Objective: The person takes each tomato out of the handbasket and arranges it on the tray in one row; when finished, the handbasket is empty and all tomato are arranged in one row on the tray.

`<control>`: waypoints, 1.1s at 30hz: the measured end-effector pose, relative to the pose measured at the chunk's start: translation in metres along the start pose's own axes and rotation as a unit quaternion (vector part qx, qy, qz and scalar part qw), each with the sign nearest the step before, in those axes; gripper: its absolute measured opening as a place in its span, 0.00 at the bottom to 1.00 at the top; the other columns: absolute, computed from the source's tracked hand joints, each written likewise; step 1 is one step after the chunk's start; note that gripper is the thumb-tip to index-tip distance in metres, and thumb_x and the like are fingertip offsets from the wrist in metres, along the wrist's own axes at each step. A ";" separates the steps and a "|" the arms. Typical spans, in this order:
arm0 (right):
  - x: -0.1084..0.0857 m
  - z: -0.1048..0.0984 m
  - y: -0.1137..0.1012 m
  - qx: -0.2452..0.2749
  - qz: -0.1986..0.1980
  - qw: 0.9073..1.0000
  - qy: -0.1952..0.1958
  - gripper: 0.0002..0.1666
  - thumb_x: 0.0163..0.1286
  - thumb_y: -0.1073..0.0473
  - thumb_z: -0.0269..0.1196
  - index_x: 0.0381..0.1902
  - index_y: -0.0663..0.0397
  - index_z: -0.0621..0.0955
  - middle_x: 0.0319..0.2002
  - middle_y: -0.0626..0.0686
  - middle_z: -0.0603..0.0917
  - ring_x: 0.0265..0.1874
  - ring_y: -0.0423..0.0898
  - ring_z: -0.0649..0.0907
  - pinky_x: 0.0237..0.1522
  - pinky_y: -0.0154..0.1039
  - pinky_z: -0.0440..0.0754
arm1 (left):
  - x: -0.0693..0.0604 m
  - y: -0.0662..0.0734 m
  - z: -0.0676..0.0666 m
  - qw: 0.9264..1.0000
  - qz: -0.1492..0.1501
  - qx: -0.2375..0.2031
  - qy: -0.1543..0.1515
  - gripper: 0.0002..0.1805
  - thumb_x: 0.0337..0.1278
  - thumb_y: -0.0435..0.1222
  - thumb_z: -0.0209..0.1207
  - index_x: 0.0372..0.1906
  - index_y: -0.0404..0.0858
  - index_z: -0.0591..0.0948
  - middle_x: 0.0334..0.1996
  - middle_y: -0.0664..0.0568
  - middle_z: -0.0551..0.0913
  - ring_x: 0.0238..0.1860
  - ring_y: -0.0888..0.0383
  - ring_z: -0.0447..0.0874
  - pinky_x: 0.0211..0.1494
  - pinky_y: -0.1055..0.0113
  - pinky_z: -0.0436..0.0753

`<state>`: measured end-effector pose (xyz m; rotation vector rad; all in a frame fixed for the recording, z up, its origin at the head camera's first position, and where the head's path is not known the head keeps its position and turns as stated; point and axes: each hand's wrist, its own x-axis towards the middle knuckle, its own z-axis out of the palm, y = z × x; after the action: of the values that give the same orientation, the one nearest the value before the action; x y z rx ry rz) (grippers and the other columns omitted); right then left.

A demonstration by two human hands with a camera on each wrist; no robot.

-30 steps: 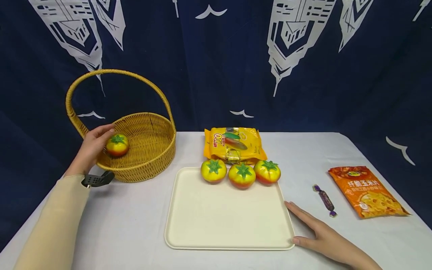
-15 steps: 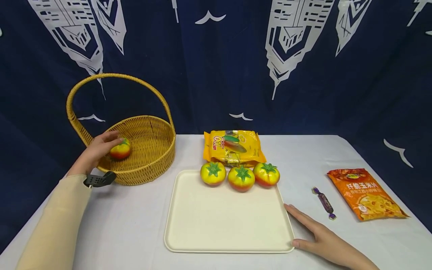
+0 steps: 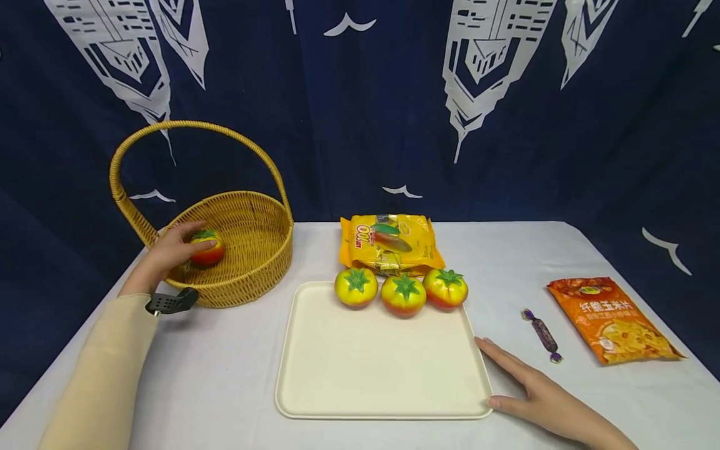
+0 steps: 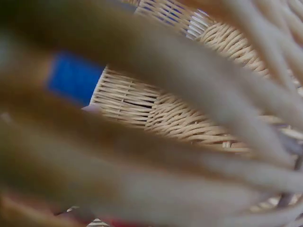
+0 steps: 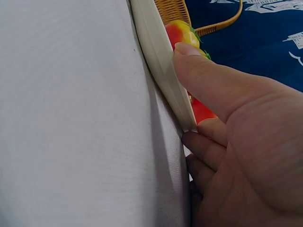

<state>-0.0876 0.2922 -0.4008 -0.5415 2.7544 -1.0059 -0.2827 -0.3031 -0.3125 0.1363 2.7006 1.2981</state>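
In the head view my left hand point(image 3: 171, 251) reaches over the near left rim of the wicker basket point(image 3: 253, 275). Its thumb lies across a yellow-red tomato point(image 3: 209, 256) inside, its other fingers behind the fruit. Blurred strips and basket weave point(image 4: 128, 97) fill most of the left wrist view. My right hand point(image 3: 540, 397) rests against the right edge of a cream tray point(image 3: 382, 369), thumb and fingertips touching the rim. In the right wrist view the thumb lies along that tray's rim point(image 5: 165, 71). Three more tomatoes point(image 3: 404, 295) sit along the tray's far edge.
A yellow mango-picture packet point(image 3: 390, 244) lies behind the tomatoes. To the right lie a purple-wrapped candy point(image 3: 542, 335) and an orange snack bag point(image 3: 615, 322). The basket's tall handle point(image 3: 225, 130) arches upward. A dark blue curtain point(image 3: 371, 125) hangs behind the table.
My left hand has moved slightly right and deeper into the basket together with the tomato, its thumb coming across the fruit's front. My right hand has stayed at the tray edge.
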 end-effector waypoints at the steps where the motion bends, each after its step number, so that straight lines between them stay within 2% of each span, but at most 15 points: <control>1: 0.000 0.000 0.000 0.002 -0.001 1.000 0.000 0.46 0.60 0.41 0.63 0.72 0.36 0.57 0.69 0.56 0.60 0.60 0.23 0.53 0.53 0.20 0.55 | 0.000 0.000 0.001 1.000 0.002 0.003 0.001 0.43 0.63 0.45 0.57 0.71 0.29 0.48 0.66 0.28 0.53 0.62 0.36 0.55 0.64 0.45 0.58; 5: 0.000 0.000 0.000 0.010 -0.004 1.000 -0.002 0.47 0.59 0.41 0.64 0.73 0.38 0.57 0.69 0.57 0.60 0.58 0.18 0.51 0.53 0.19 0.54 | 0.000 0.000 0.003 1.000 0.014 0.017 0.005 0.43 0.61 0.45 0.59 0.71 0.29 0.50 0.66 0.29 0.55 0.64 0.35 0.54 0.63 0.45 0.59; 11: 0.000 0.001 -0.001 0.003 -0.009 1.000 0.006 0.47 0.59 0.41 0.64 0.72 0.39 0.58 0.68 0.58 0.61 0.58 0.16 0.50 0.53 0.20 0.54 | 0.000 0.001 0.004 0.998 0.019 0.052 0.003 0.41 0.60 0.45 0.59 0.69 0.28 0.55 0.66 0.31 0.56 0.63 0.34 0.54 0.62 0.42 0.60; 17: 0.001 0.001 0.000 0.006 -0.008 1.000 0.003 0.47 0.59 0.42 0.64 0.72 0.39 0.57 0.68 0.58 0.60 0.57 0.16 0.50 0.53 0.20 0.54 | -0.003 0.002 0.004 0.998 0.012 0.054 -0.015 0.40 0.63 0.49 0.55 0.68 0.26 0.57 0.67 0.29 0.53 0.64 0.32 0.50 0.61 0.37 0.55; 25: 0.001 0.000 0.001 0.008 -0.018 1.000 0.006 0.46 0.60 0.43 0.64 0.72 0.39 0.58 0.68 0.58 0.61 0.58 0.16 0.50 0.52 0.18 0.53 | -0.004 0.004 0.005 0.998 0.024 0.059 -0.012 0.35 0.65 0.49 0.52 0.64 0.26 0.64 0.62 0.29 0.60 0.61 0.34 0.56 0.62 0.41 0.58; 28: 0.000 0.000 0.002 0.010 -0.023 1.000 0.006 0.46 0.60 0.44 0.64 0.72 0.40 0.58 0.68 0.58 0.61 0.58 0.16 0.51 0.52 0.17 0.52 | -0.004 0.004 0.005 0.999 0.021 0.042 -0.009 0.35 0.66 0.51 0.51 0.65 0.27 0.64 0.61 0.30 0.61 0.59 0.36 0.59 0.61 0.44 0.62; 33: 0.000 0.000 0.001 0.007 -0.023 1.000 0.003 0.46 0.60 0.43 0.64 0.73 0.40 0.57 0.68 0.59 0.61 0.58 0.16 0.50 0.52 0.17 0.52 | -0.010 0.008 0.004 1.000 0.009 -0.023 0.017 0.38 0.65 0.55 0.48 0.69 0.32 0.60 0.64 0.31 0.58 0.58 0.36 0.61 0.59 0.45 0.66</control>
<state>-0.0879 0.2929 -0.4012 -0.6034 2.7501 -1.0374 -0.2721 -0.2960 -0.3077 0.1344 2.7014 1.3804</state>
